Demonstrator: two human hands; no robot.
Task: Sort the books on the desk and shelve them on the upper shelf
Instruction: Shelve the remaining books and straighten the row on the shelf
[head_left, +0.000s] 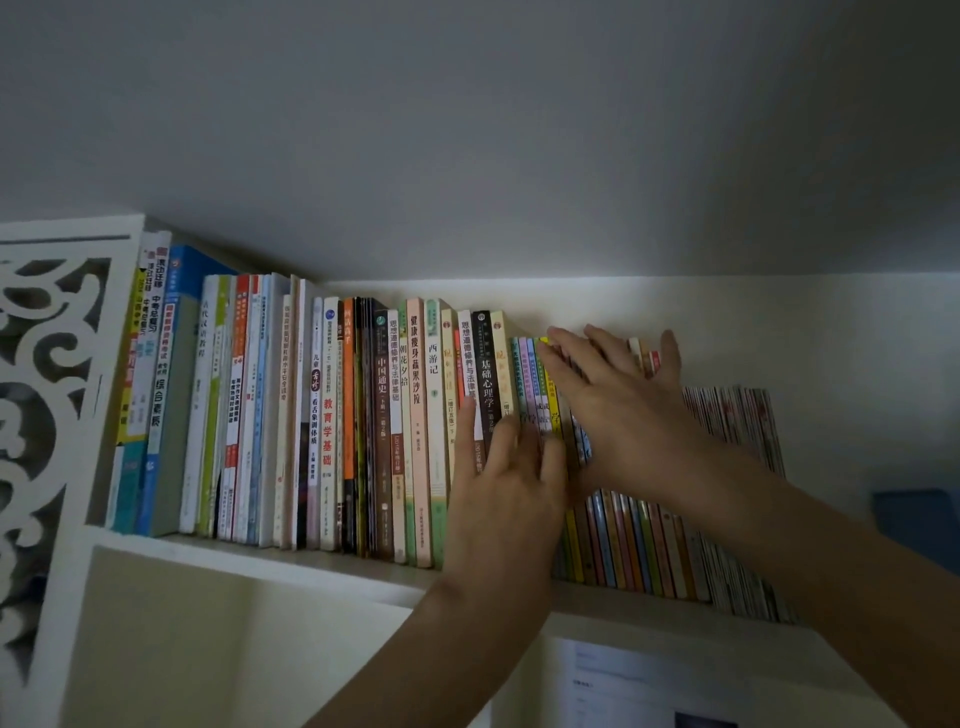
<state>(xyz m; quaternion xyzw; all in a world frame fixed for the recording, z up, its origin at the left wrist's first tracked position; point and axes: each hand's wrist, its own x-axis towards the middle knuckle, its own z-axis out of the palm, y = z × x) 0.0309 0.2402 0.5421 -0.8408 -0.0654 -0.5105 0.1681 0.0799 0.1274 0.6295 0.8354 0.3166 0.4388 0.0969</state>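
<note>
From the head view, a long row of books (363, 415) stands upright on the upper shelf (291, 558), running from the carved white side panel (47, 389) at the shelf's left end across toward its right end. The taller books fill the left and middle of the row; shorter, thin, bright-spined books (639, 535) sit toward the right, and a pack of very thin pink-spined booklets (737, 415) closes the row near the right end.

The left hand (511, 467) reaches up from below, fingers straight and pressed flat against the spines where the tall books meet the short ones. The right hand (618, 395) lies over the tops of the thin books, fingers extended and spread, its thumb behind them against the back wall (831, 332). Neither hand curls round a book.

Below the shelf, a white sheet with faint print (623, 680) shows on the right.
</note>
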